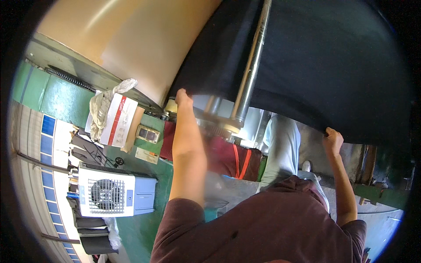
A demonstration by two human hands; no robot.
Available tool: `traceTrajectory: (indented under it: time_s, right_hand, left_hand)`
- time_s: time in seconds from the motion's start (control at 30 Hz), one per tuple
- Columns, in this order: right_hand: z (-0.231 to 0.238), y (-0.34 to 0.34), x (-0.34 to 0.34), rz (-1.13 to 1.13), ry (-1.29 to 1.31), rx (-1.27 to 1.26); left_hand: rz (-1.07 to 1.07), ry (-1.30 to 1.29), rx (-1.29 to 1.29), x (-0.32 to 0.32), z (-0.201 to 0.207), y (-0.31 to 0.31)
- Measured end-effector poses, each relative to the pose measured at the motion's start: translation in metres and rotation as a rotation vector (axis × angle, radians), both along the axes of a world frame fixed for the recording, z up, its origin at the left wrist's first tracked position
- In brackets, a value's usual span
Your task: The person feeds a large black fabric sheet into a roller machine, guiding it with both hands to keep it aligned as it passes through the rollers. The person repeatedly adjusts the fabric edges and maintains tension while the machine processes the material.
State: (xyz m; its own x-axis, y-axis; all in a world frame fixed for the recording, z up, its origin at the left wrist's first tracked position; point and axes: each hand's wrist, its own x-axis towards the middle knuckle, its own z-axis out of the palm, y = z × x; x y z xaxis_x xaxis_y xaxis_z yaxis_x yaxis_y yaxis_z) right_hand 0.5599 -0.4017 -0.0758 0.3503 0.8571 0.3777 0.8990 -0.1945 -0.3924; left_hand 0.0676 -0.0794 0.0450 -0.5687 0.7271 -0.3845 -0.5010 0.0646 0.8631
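Observation:
A wide sheet of black fabric (324, 65) stretches across the upper right, passing by a long shiny metal roller bar (255, 57). My left hand (183, 96) grips the fabric's near edge at its left corner, fingers curled over it. Farther right, my right hand (333, 140) pinches the same edge with thumb and fingers. Between the hands the edge hangs in a gentle curve. A gear wheel (215, 128) sits at the bar's near end, just right of my left forearm.
A large tan curved surface (131, 44) fills the upper left. Beside it, a white and red box (118, 120) with a crumpled cloth (103, 109) rests on the green machine frame (66, 101). A dark red cover (219, 158) lies below the gear. An air cooler (107, 193) stands at left.

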Motion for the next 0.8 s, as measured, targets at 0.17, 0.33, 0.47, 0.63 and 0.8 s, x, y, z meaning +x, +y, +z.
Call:
traceTrajectory:
  time_s: [0.17,0.33,0.47,0.63,0.8]
  right_hand:
    - [0.003,0.013,-0.035,0.041,0.005,-0.017]
    - [0.013,0.026,-0.056,0.133,-0.006,0.012]
    - [0.026,0.041,-0.070,0.173,-0.012,0.049]
    - [0.041,0.058,-0.094,0.252,-0.023,0.069]
    - [0.045,0.069,-0.126,0.340,-0.031,0.012]
  left_hand:
    - [-0.010,0.149,-0.071,-0.018,-0.007,0.009]
    - [0.136,0.037,-0.071,-0.035,-0.022,0.018]
    - [-0.100,0.218,-0.107,-0.012,-0.013,0.017]
    - [0.117,-0.041,-0.085,-0.030,-0.011,0.013]
    - [-0.128,0.186,-0.145,-0.004,-0.001,0.008]
